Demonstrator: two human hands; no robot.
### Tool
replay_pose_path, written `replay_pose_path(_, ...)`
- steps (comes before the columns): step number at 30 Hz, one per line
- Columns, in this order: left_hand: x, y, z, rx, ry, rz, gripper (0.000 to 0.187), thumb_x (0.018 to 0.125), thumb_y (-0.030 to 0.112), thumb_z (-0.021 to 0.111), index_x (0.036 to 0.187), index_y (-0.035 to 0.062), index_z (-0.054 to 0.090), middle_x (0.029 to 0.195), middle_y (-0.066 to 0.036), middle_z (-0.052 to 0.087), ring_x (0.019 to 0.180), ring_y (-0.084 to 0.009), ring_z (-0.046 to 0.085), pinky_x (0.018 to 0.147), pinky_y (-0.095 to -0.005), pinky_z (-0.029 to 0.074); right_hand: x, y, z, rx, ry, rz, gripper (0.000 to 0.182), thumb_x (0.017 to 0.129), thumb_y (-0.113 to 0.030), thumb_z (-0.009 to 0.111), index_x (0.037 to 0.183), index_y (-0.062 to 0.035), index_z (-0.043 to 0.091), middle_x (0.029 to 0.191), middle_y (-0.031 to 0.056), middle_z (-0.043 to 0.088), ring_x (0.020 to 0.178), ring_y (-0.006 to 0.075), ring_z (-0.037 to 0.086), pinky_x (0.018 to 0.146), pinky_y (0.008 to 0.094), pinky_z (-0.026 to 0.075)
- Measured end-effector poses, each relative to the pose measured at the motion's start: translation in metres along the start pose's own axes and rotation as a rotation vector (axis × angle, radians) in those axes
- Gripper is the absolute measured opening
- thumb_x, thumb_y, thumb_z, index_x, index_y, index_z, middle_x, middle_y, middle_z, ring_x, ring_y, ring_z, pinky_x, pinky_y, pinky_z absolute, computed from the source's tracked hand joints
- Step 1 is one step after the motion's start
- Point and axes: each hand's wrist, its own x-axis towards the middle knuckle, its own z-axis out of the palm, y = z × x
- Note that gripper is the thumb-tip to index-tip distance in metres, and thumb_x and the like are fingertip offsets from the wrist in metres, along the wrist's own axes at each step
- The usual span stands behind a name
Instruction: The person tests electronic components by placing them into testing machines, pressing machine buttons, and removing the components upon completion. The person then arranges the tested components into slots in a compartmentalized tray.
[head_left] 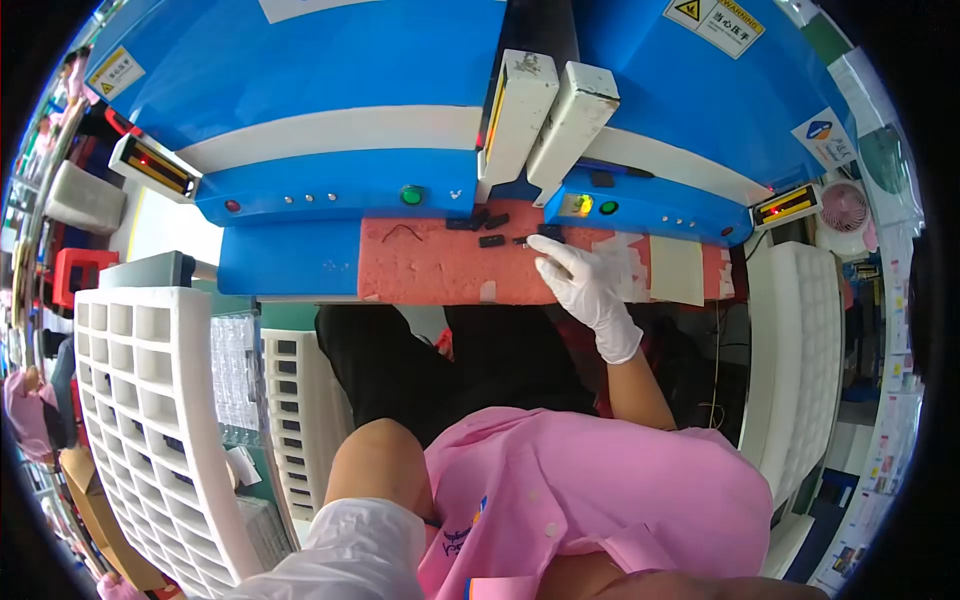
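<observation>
the right hand (pixel 585 285), in a white glove, reaches forward onto the pink pad (pixel 440 265) that lies along the front edge of the blue machine (pixel 330 60). its fingers are stretched out and close together, and the fingertips (pixel 545 248) touch a small black part (pixel 545 234) at the far edge of the pad, right below the machine's yellow light (pixel 583 205); whether the part is pinched or only touched cannot be told. three more small black parts (pixel 478 223) lie just to the left of it on the pad, near each other, and a thin black wire piece (pixel 402 232) lies further left, apart from them. a pale yellow patch (pixel 677 270) sits on the pad to the right of the hand.

the left hand (pixel 350 560), also in a white glove, is low in the view near the person's pink shirt (pixel 590 490), well apart from the pad. only the back of the glove shows, so it cannot be told whether it is spread or closed, nor whether it holds anything.

a white tray with many square pockets (pixel 150 400) stands to the left of the person, with a second slotted white tray (pixel 295 420) just beside it. another white tray (pixel 800 350) stands to the right. two white blocks (pixel 545 115) lean at the middle of the machine above the pad, and a green button (pixel 411 195) sits to the left of them. a small pink fan (pixel 845 207) stands at the far right.
</observation>
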Motion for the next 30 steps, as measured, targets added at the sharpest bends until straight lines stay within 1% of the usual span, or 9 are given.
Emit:
replay_pose_path(1, 0.0, 0.001, -0.001, 0.003, 0.003, 0.004, 0.025, 0.081, 0.012, 0.059, 0.102, 0.0003, 0.06, 0.099, -0.01, 0.059, 0.095, -0.0223, 0.055, 0.085, -0.0332, 0.043, 0.004, -0.001, 0.0, -0.004, 0.011, -0.043, 0.026, 0.084, -0.011, 0.061, 0.11, -0.0069, 0.061, 0.091, 0.0143, 0.066, 0.074, 0.026, 0.065, 0.064, 0.0322, 0.051)
replay_pose_path(5, 0.001, 0.0, -0.005, 0.018, -0.007, -0.004, 0.024, 0.081, 0.012, 0.058, 0.103, 0.0005, 0.06, 0.098, -0.009, 0.059, 0.095, -0.0213, 0.054, 0.085, -0.0327, 0.043, 0.008, 0.005, 0.006, -0.058, 0.003, -0.029, 0.027, 0.085, -0.016, 0.06, 0.111, -0.0089, 0.061, 0.093, 0.0154, 0.066, 0.079, 0.0303, 0.064, 0.065, 0.0366, 0.051)
replay_pose_path(15, -0.004, -0.002, -0.008, 0.11, 0.059, 0.001, 0.023, 0.083, 0.011, 0.056, 0.103, 0.0009, 0.06, 0.097, -0.008, 0.058, 0.094, -0.019, 0.054, 0.085, -0.0314, 0.042, 0.016, 0.008, 0.008, -0.262, -0.085, 0.093, 0.027, 0.085, -0.022, 0.059, 0.109, -0.0105, 0.061, 0.081, 0.0153, 0.065, 0.072, 0.0324, 0.063, 0.062, 0.0402, 0.05)
replay_pose_path(19, -0.02, -0.003, -0.026, 0.311, 0.28, -0.025, 0.022, 0.084, 0.011, 0.055, 0.103, 0.001, 0.06, 0.097, -0.007, 0.058, 0.094, -0.018, 0.054, 0.085, -0.0308, 0.042, 0.02, 0.008, 0.015, -0.29, -0.052, 0.068, 0.025, 0.084, -0.022, 0.06, 0.106, -0.0095, 0.062, 0.078, 0.0152, 0.065, 0.07, 0.0319, 0.063, 0.06, 0.0399, 0.049)
replay_pose_path(22, -0.046, -0.02, -0.046, 0.529, 0.736, -0.359, 0.022, 0.085, 0.011, 0.054, 0.104, 0.0011, 0.06, 0.097, -0.006, 0.058, 0.094, -0.0173, 0.054, 0.085, -0.0304, 0.042, 0.028, -0.002, 0.018, -0.247, 0.013, 0.009, 0.022, 0.084, -0.021, 0.061, 0.102, -0.0085, 0.062, 0.076, 0.0153, 0.064, 0.069, 0.0316, 0.062, 0.058, 0.0389, 0.049)
replay_pose_path(23, -0.053, -0.031, -0.053, 0.522, 0.835, -0.56, 0.022, 0.085, 0.011, 0.054, 0.104, 0.0011, 0.06, 0.097, -0.006, 0.058, 0.094, -0.017, 0.053, 0.085, -0.0303, 0.042, 0.032, -0.014, 0.016, -0.114, -0.047, 0.111, 0.021, 0.084, -0.021, 0.061, 0.101, -0.0083, 0.062, 0.076, 0.0149, 0.065, 0.069, 0.031, 0.063, 0.058, 0.0378, 0.049)
replay_pose_path(25, -0.07, -0.061, -0.061, 0.411, 0.806, -0.88, 0.022, 0.085, 0.011, 0.054, 0.104, 0.0012, 0.06, 0.096, -0.006, 0.058, 0.094, -0.0166, 0.053, 0.085, -0.03, 0.042, 0.042, -0.039, 0.01, 0.149, -0.175, 0.311, 0.02, 0.084, -0.02, 0.062, 0.099, -0.0078, 0.063, 0.077, 0.014, 0.065, 0.068, 0.0299, 0.063, 0.057, 0.0356, 0.049)
replay_pose_path(26, -0.078, -0.077, -0.063, 0.353, 0.676, -0.947, 0.032, 0.091, 0.02, 0.052, 0.118, 0.0006, 0.054, 0.109, -0.007, 0.057, 0.101, -0.0156, 0.052, 0.091, -0.0295, 0.04, 0.048, -0.05, 0.01, 0.158, -0.171, 0.294, 0.02, 0.084, -0.02, 0.062, 0.099, -0.0078, 0.063, 0.077, 0.014, 0.065, 0.068, 0.0299, 0.063, 0.057, 0.0356, 0.049)
replay_pose_path(30, -0.114, -0.121, -0.066, 0.192, 0.747, -0.894, 0.042, 0.095, 0.03, 0.048, 0.124, 0.0002, 0.049, 0.12, -0.011, 0.054, 0.11, -0.0182, 0.051, 0.096, -0.0306, 0.038, 0.077, -0.091, 0.029, 0.444, -0.232, 0.083, 0.019, 0.083, -0.02, 0.063, 0.098, -0.007, 0.063, 0.078, 0.0124, 0.066, 0.068, 0.0244, 0.066, 0.058, 0.0308, 0.049)
